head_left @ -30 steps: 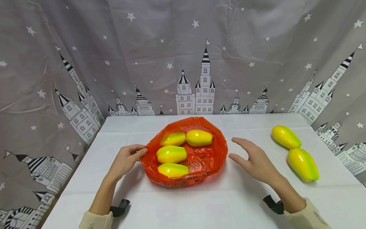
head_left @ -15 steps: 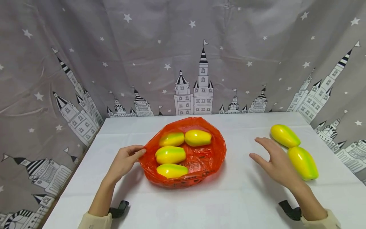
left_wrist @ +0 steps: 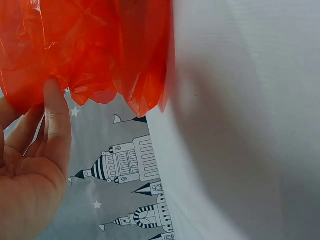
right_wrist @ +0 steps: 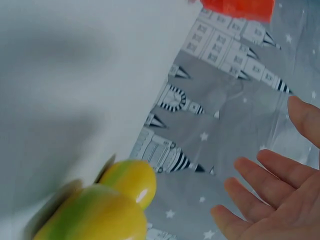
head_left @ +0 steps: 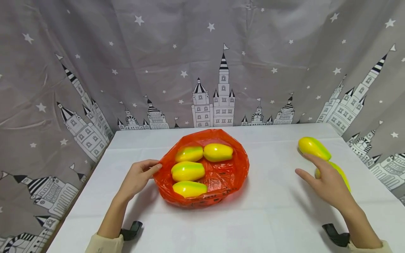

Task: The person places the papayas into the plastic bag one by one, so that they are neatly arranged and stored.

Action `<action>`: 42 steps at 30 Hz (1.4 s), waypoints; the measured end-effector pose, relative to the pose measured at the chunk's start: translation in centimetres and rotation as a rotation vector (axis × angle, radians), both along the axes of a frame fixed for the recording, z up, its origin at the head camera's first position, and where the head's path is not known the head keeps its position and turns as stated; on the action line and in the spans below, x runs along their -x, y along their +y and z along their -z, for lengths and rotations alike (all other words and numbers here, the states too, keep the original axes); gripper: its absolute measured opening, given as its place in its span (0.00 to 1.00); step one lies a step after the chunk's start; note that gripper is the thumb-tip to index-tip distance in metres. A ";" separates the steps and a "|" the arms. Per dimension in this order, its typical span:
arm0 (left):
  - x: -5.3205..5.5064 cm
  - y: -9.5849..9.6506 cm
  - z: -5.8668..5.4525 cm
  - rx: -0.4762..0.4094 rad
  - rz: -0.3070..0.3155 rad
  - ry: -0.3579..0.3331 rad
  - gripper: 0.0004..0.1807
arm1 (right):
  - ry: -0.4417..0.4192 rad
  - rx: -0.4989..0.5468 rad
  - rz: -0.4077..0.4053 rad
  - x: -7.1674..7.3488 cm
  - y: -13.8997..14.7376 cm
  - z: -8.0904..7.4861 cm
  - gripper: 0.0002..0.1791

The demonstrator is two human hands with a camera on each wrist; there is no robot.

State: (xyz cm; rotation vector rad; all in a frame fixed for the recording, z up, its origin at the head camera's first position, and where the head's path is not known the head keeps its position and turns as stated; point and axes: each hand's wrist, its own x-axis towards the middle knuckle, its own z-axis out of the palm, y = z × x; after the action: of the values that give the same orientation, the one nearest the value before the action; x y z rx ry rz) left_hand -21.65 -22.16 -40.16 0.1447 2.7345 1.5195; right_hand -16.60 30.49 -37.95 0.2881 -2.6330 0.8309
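A red plastic bag [head_left: 238, 175] lies with its mouth spread wide, and several yellow-green papayas [head_left: 188, 171] rest inside it. My left hand [head_left: 137, 179] pinches the left edge of the bag between thumb and fingers; the left wrist view shows this grip on the thin red film [left_wrist: 85, 45]. To the right lie two more papayas, a far one [head_left: 313, 147] and a near one [head_left: 341, 172] partly covered by my right hand [head_left: 330, 184]. That hand hovers with fingers extended and holds nothing. In the right wrist view its palm [right_wrist: 280, 200] appears apart from the papayas [right_wrist: 95, 215].
A white cloth [head_left: 269, 218] covers the table. Behind and at both sides hangs a grey curtain [head_left: 269, 52] printed with castles and stars. Black wrist mounts [head_left: 131, 231] sit below each wrist.
My right hand has moved right, from beside the bag to over the two loose papayas. My left hand keeps its pinch on the bag's edge. The view has shifted slightly.
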 end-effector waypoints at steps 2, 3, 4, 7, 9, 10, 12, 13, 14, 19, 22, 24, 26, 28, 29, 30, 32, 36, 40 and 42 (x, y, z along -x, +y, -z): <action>0.1 0.1 0.0 0.007 0.002 0.000 0.21 | -0.030 0.003 0.026 -0.1 0.5 0.0 0.32; 0.1 0.1 0.0 0.010 0.004 0.001 0.22 | -0.047 0.005 0.040 -0.1 0.8 0.0 0.31; 0.1 0.1 -0.1 0.011 0.005 0.001 0.22 | -0.068 0.007 0.050 -0.1 1.0 0.0 0.31; 0.1 0.0 0.0 0.013 0.004 0.006 0.22 | -0.138 -0.002 0.082 -0.2 1.9 -0.1 0.33; 0.1 -0.1 0.1 0.009 0.001 0.007 0.21 | -0.184 -0.013 0.091 -0.1 2.5 -0.1 0.36; 0.0 -0.1 0.1 0.009 -0.001 0.006 0.21 | -0.207 -0.020 0.094 -0.1 2.9 -0.1 0.37; 0.0 -0.2 0.2 0.007 -0.004 0.004 0.21 | -0.257 -0.028 0.097 0.0 3.6 -0.1 0.40; 0.0 -0.2 0.2 0.006 -0.006 0.004 0.21 | -0.280 -0.037 0.097 0.1 3.9 -0.2 0.41; -0.1 -0.3 0.2 0.003 -0.007 0.005 0.20 | -0.303 -0.044 0.097 0.2 4.2 -0.2 0.42; -0.1 -0.3 0.3 -0.002 -0.006 0.010 0.20 | -0.386 -0.052 0.081 0.6 5.5 0.3 0.46; -0.1 -0.3 0.3 -0.003 -0.006 0.008 0.20 | -0.387 -0.034 0.071 0.8 6.1 0.7 0.47; -0.2 -0.3 0.4 -0.004 -0.006 0.007 0.20 | -0.377 -0.022 0.065 1.0 6.5 1.0 0.48; -0.2 -0.3 0.4 -0.005 -0.006 0.006 0.20 | -0.372 -0.007 0.054 1.1 6.8 1.3 0.49; -0.2 -0.4 0.4 -0.004 -0.005 0.007 0.20 | -0.382 0.005 0.047 1.3 7.0 1.4 0.50; -0.2 -0.4 0.5 -0.005 -0.005 0.008 0.20 | -0.393 0.013 0.041 1.3 7.1 1.5 0.50; -0.2 -0.4 0.5 -0.005 -0.005 0.008 0.20 | -0.410 0.018 0.038 1.4 7.2 1.5 0.50; -0.2 -0.5 0.6 -0.007 -0.005 0.008 0.20 | -0.434 0.016 0.037 1.4 7.3 1.6 0.51; -0.1 -0.5 0.6 -0.012 -0.004 0.006 0.20 | -0.459 0.001 0.039 1.5 7.5 1.9 0.49; -0.1 -0.4 0.6 -0.015 -0.001 0.003 0.20 | -0.488 0.030 0.031 1.4 7.8 2.3 0.49; -0.1 -0.4 0.5 -0.015 0.002 0.002 0.20 | -0.510 0.053 0.026 1.4 8.1 2.5 0.50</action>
State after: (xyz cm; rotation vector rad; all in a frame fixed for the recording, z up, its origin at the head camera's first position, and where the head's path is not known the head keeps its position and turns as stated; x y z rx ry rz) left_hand -21.58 -22.53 -40.69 0.1492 2.7236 1.5409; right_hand -18.00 38.55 -40.40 0.0246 -3.0621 1.0809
